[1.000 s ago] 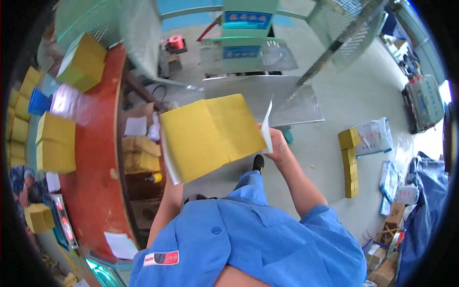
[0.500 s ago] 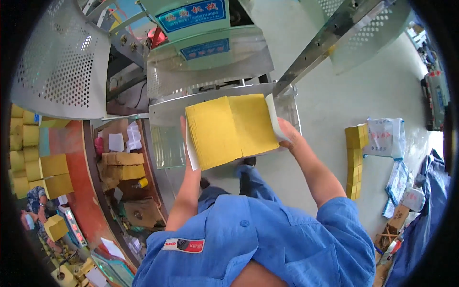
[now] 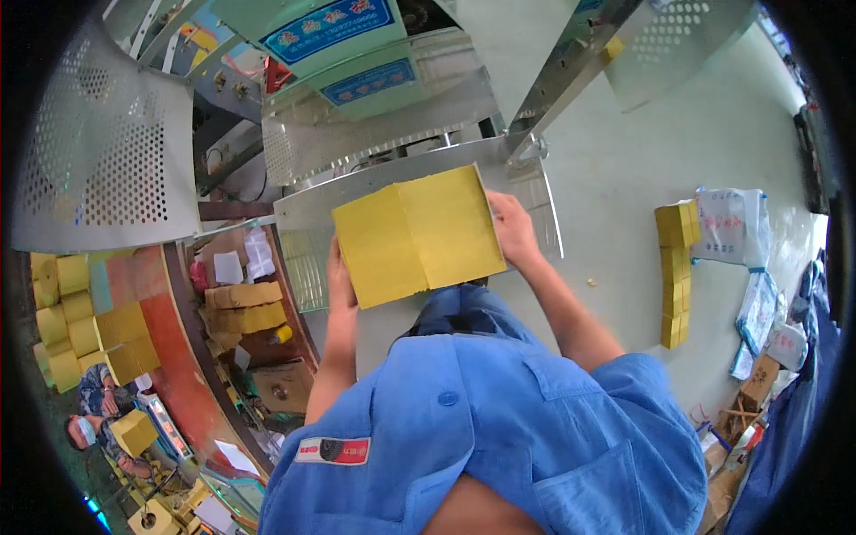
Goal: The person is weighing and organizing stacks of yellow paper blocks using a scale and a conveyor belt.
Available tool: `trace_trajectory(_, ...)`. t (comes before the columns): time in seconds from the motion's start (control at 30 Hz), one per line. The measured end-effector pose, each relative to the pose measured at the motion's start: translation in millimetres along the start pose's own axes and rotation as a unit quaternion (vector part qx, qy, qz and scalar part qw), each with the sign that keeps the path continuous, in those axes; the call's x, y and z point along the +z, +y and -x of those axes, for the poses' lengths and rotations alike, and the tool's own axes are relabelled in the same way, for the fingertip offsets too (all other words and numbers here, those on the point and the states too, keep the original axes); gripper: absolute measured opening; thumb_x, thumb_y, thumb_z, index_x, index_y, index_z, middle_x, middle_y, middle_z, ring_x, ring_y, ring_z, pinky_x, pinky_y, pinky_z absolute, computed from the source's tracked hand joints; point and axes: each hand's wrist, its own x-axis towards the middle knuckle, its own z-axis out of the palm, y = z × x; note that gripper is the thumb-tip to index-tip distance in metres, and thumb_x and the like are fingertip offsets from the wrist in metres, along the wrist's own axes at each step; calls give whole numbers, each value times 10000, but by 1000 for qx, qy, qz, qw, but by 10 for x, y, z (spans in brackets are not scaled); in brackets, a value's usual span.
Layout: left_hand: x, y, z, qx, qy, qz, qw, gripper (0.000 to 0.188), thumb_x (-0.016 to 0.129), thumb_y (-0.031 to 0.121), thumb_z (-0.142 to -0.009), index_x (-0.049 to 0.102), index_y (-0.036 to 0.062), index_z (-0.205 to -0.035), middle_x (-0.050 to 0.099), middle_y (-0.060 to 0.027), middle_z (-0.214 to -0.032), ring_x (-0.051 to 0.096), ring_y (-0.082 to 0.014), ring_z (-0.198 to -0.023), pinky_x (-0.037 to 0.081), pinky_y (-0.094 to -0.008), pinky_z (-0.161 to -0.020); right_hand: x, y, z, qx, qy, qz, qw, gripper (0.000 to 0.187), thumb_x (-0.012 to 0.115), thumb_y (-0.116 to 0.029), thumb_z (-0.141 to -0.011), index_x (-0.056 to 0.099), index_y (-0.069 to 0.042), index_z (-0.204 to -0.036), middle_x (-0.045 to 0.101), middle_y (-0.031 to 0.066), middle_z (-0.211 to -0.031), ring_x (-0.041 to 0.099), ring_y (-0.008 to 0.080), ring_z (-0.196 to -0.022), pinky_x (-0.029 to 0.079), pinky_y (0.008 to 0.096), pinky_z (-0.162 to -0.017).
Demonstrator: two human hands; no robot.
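Two blocks of stacked yellow paper (image 3: 419, 236) lie side by side, pressed together between my hands in front of the machine. My left hand (image 3: 340, 275) is against the left end, with most of its fingers hidden behind the paper. At the opposite end, my right hand (image 3: 513, 227) grips the side, its fingertips tucked out of sight. A thin pale edge shows at the stack's upper right corner. Behind and partly under the paper is the machine's metal tray (image 3: 308, 209).
Beyond the tray stands a green machine (image 3: 339, 27) with a clear guard; a metal post (image 3: 562, 85) rises on its right. To the left are a red table (image 3: 183, 348), a shelf with cardboard, and a seated person (image 3: 111, 415). Yellow blocks (image 3: 676, 272) line the floor at right.
The paper has moved slightly left and up in the picture, turning a little. White sheets seen at both ends are now mostly out of view. Both hands keep hold.
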Motion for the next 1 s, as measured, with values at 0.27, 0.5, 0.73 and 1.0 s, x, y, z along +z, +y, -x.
trace_trajectory(0.27,53,162,132,-40,-14,109,993,557,403,457,-1032,440,42,-1402,547,-108,-1333,568,-213,-1159,475,-342,-954,-178,-117,82,33,-64,-11,997,337,494,-70,-895,653,-86,-1191,641,130,-1225,620,288,-1093,474,353,-946)
trace_trajectory(0.5,57,158,131,-32,-43,68,996,542,467,382,-1024,363,52,-1441,471,-99,-1389,474,-209,-1264,396,-358,-1044,-298,-729,186,165,-71,-269,946,498,439,-392,-1022,563,11,-1286,624,88,-1195,566,185,-1091,423,312,-968)
trace_trajectory(0.73,90,226,115,-36,-58,78,995,559,477,381,-1018,347,50,-1449,470,-113,-1385,470,-221,-1270,390,-362,-1050,-315,-612,147,174,-112,-206,956,563,464,-454,-1002,527,-5,-1336,602,67,-1181,522,176,-1103,392,318,-977)
trace_trajectory(1.0,45,170,117,-48,-48,87,994,530,471,370,-1021,364,59,-1437,489,-111,-1356,499,-223,-1225,415,-362,-1020,-420,-721,138,188,-174,-209,944,614,383,-535,-1004,511,-72,-1386,600,26,-1189,515,155,-1070,392,306,-923)
